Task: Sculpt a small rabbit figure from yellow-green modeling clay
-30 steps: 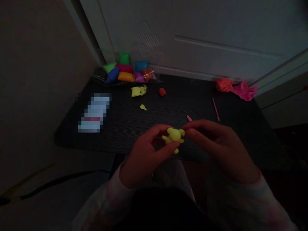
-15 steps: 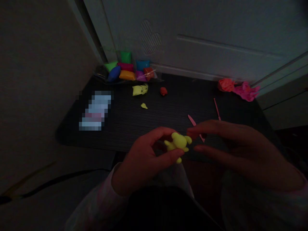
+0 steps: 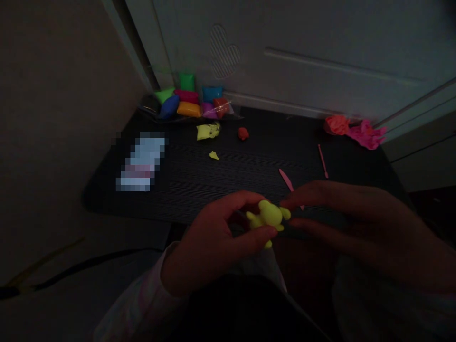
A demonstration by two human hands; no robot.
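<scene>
A small yellow clay figure (image 3: pixel 271 214) with a round head, ears and stubby limbs is pinched between the thumb and fingers of my left hand (image 3: pixel 217 242), above the table's front edge. My right hand (image 3: pixel 359 228) is just to the right of it, thumb and fingers apart, the fingertips close to the figure's right ear. Whether they touch the ear I cannot tell. Partly behind the right fingers lies a pink plastic clay knife (image 3: pixel 286 179). A thin pink modelling tool (image 3: pixel 322 161) rests farther right.
On the dark table (image 3: pixel 185 175) lie a torn yellow packet (image 3: pixel 208 131), a yellow scrap (image 3: pixel 213 155) and a red lump (image 3: pixel 242 133). A clear bag of coloured clay packets (image 3: pixel 188 109) sits at the back left. A blurred-out bright rectangle (image 3: pixel 142 161) is at left, pink crumpled pieces (image 3: pixel 366 134) at back right.
The yellow figure and my left hand have shifted slightly right and down in view. My right hand's fingertips are now nearer the figure's right ear.
</scene>
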